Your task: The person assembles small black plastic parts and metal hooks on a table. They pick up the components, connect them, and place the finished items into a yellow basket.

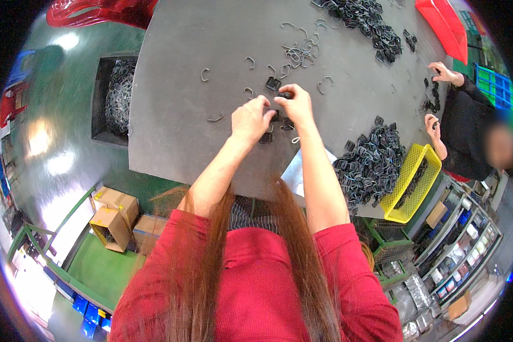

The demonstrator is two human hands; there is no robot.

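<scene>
On my feed the right hand [295,107] is pinched on a black clip [284,96], over the worktop [182,134]; the left hand [248,119] is just beside it, its fingers partly hidden, so I cannot tell its grip; I judge the clip light, stiff and perhaps slick, best held by opposite edges; the yellow basket [399,214] holds dark parts [413,183]; the black bin [102,102] on the floor is heaped with metal pieces [120,97]; I cannot make out the red tray's [449,28] contents.
</scene>
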